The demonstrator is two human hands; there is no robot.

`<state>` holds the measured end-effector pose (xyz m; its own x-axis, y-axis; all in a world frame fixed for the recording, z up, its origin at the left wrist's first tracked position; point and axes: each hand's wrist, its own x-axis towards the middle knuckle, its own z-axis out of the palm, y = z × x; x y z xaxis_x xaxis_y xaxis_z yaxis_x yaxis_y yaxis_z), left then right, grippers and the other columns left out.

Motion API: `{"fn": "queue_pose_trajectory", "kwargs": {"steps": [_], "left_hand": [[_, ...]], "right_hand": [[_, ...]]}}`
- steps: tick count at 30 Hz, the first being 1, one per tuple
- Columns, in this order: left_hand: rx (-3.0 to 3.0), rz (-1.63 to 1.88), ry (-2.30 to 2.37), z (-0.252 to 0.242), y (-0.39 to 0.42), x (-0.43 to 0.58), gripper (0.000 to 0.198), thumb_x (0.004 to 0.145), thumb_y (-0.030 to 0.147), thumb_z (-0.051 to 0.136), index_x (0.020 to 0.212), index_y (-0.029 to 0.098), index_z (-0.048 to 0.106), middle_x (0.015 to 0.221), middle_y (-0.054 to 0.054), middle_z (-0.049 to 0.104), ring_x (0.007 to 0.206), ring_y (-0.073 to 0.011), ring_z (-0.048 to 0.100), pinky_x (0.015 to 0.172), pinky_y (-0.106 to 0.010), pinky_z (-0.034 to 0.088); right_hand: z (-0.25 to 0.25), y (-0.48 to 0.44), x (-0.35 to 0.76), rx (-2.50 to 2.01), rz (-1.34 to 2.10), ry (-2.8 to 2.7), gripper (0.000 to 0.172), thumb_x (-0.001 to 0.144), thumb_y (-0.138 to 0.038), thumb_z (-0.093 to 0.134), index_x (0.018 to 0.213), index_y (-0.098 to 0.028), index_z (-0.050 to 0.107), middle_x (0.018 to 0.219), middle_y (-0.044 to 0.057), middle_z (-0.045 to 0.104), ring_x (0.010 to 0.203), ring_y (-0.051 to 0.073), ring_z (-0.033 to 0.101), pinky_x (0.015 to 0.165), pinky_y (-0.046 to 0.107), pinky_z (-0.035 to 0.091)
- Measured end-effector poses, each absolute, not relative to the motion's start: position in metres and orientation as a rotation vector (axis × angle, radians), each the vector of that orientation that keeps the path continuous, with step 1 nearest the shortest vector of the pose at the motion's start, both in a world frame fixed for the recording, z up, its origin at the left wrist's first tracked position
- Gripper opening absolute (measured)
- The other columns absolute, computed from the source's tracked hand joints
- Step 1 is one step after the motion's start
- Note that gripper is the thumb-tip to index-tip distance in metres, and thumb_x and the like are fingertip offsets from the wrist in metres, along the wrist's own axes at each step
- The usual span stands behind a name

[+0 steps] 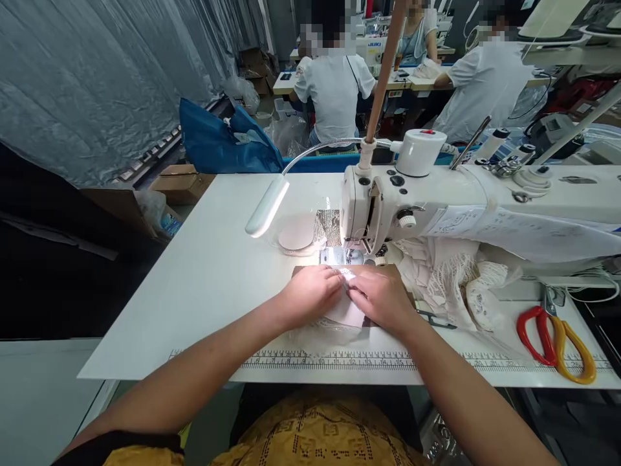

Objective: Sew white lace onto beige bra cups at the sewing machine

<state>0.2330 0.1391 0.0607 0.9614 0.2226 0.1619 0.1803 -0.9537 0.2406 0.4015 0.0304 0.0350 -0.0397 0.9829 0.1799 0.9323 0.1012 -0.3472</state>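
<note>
My left hand [315, 293] and my right hand [381, 294] meet at a small piece of white fabric [348, 312] just in front of the sewing machine's needle area. Fingers of both hands are bent and pinch the fabric's upper edge. Sheer lace-like material [323, 336] spreads below it toward the table's front edge. Under my hands lies a brown board [395, 277]. Behind them stands the white sewing machine [383, 207], its metal plate [332, 255] lit by a lamp [268, 206]. A pale oval fabric piece [295, 233] with a sheer edge rests left of the needle.
White lace fabric [451, 278] is heaped under the machine arm. Scissors [555, 340] with red and yellow handles lie at the right. A printed ruler [330, 362] runs along the table's front edge. Several people sit at tables beyond, and a blue bag [228, 139] stands behind the table.
</note>
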Motion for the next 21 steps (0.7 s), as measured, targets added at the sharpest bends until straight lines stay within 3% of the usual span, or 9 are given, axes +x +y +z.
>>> {"fn": "queue_pose_trajectory", "kwargs": {"steps": [3,7,15,21], "left_hand": [[2.947,0.302,0.277,0.052,0.135,0.235,0.029,0.097,0.025,0.041,0.108,0.01,0.064,0.115,-0.016,0.066,0.107,-0.0277,0.061,0.089,-0.042,0.054],[2.951,0.286,0.279,0.046,0.145,0.236,0.032,0.096,0.027,0.043,0.114,0.008,0.061,0.122,-0.017,0.063,0.113,-0.0285,0.059,0.095,-0.042,0.051],[2.97,0.193,0.177,0.041,0.17,0.237,0.047,0.092,0.033,0.049,0.13,0.006,0.053,0.135,-0.019,0.055,0.124,-0.0311,0.052,0.104,-0.045,0.045],[2.97,0.128,0.036,0.042,0.191,0.241,0.051,0.092,0.036,0.05,0.131,0.005,0.053,0.136,-0.021,0.054,0.124,-0.0314,0.052,0.104,-0.044,0.046]], "right_hand": [[0.034,0.031,0.401,-1.941,0.155,-1.986,0.016,0.091,-0.025,0.053,0.094,-0.019,0.068,0.084,0.004,0.064,0.078,0.017,0.056,0.065,0.026,0.036],[0.033,0.034,0.4,-2.052,0.156,-2.006,0.028,0.092,-0.027,0.053,0.116,-0.019,0.064,0.092,0.006,0.066,0.083,0.02,0.059,0.068,0.029,0.04],[0.033,0.041,0.394,-2.172,0.098,-1.985,0.023,0.093,-0.026,0.049,0.105,-0.018,0.067,0.088,0.006,0.067,0.077,0.019,0.061,0.064,0.029,0.04],[0.034,0.045,0.391,-2.191,0.075,-1.936,0.027,0.091,-0.024,0.053,0.114,-0.018,0.065,0.093,0.007,0.07,0.077,0.02,0.063,0.065,0.029,0.041]]}}
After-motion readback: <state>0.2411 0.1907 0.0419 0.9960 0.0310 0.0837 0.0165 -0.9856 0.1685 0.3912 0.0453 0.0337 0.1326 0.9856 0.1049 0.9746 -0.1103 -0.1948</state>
